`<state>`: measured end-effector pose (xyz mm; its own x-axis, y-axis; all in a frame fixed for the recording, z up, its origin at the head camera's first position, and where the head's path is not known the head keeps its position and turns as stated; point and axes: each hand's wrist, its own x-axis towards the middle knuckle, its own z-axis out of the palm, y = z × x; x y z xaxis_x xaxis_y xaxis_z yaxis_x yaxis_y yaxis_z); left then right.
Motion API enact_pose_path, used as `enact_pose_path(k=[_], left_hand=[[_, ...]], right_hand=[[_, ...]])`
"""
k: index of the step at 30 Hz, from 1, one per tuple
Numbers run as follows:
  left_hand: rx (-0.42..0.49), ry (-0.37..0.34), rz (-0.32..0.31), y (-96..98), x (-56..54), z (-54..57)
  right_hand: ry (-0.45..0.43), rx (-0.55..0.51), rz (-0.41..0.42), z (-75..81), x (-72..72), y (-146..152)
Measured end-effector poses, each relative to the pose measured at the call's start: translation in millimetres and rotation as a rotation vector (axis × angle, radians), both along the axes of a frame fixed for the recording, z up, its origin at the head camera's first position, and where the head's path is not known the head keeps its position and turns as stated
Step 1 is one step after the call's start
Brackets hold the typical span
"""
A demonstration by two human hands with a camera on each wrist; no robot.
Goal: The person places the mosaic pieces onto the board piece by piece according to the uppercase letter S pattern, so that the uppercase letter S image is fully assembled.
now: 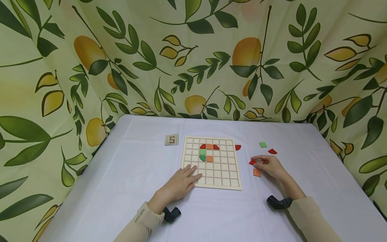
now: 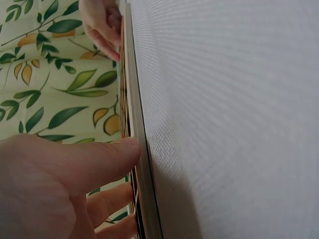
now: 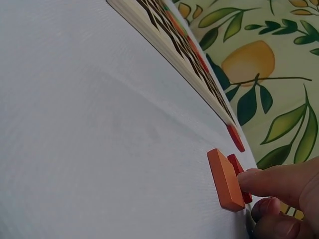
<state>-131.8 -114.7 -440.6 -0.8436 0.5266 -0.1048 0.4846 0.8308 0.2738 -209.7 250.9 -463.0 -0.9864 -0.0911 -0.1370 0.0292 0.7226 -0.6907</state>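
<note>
My left hand lies with spread fingers on the lower left of a gridded wooden board. In the left wrist view its thumb touches the board's edge. To the board's right, my right hand pinches a small red piece between thumb and index finger; the fingers partly hide its shape. An orange square tile lies just in front of it, and the right wrist view shows this orange tile beside the red piece.
On the grid, red quarter-circles, orange squares, a green square and a dark green quarter-circle form a curve. Loose pieces: red, light green, red. A pattern card lies left of the board.
</note>
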Motion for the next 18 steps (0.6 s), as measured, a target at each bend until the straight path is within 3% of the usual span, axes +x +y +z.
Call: enact_pose_path(k=[6, 18], left_hand=[[0.004, -0.011, 0.009, -0.4, 0.3, 0.1], [0.018, -0.018, -0.002, -1.3, -1.5, -0.9]], right_hand=[[0.008, -0.003, 0.011, -0.4, -4.2, -0.5], [-0.014, -0.010, -0.251, 2.5, 4.2, -10.0]])
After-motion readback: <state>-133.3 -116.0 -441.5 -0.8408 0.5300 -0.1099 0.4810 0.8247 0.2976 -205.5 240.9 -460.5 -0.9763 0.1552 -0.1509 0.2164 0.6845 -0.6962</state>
